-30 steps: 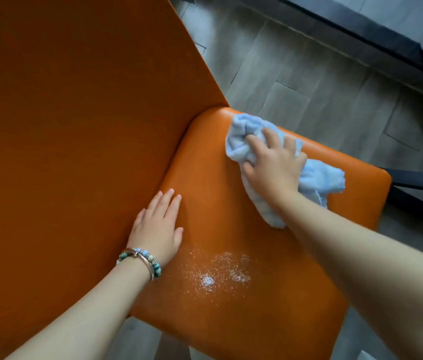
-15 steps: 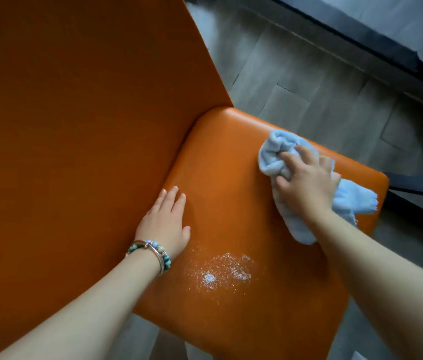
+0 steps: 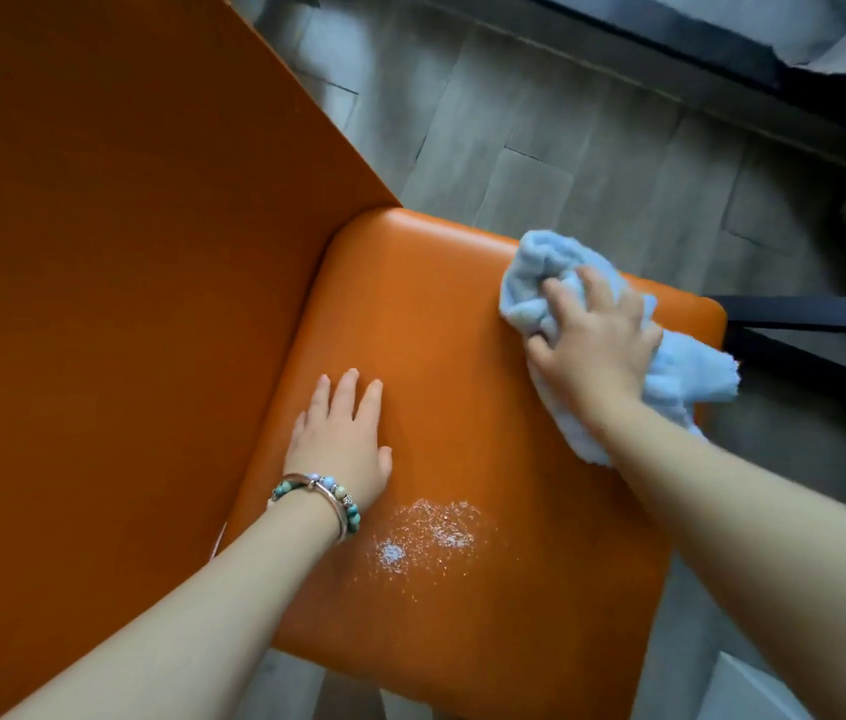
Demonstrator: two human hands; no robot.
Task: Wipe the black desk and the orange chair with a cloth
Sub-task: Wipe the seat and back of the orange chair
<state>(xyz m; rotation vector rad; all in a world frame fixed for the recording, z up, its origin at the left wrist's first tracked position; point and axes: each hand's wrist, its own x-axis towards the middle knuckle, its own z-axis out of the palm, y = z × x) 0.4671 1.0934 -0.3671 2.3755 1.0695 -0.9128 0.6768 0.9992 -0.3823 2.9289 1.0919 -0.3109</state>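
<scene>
While the right hand (image 3: 595,345) presses the blue cloth (image 3: 670,376) flat against the far corner of the orange chair (image 3: 436,314) seat, its fingers (image 3: 587,283) lie curled over the bunched fabric, gripping a fold, with loose cloth trailing off toward the seat's right edge. Left hand (image 3: 343,433) rests open, palm down, on the seat near the backrest, holding nothing; beaded bracelets (image 3: 322,493) at the wrist. White powder patch (image 3: 426,532) sits on the near part of the seat, just beside the left wrist, well apart from the cloth. Risks, as judged: a dry sweep through the powder could scatter grains onto the grey floor (image 3: 540,148) rather than gather them; the left wrist or bracelets could drag through the patch and smear it; the trailing cloth end hangs near the seat edge and might slip from the grip. Black desk not identifiable with certainty here.
</scene>
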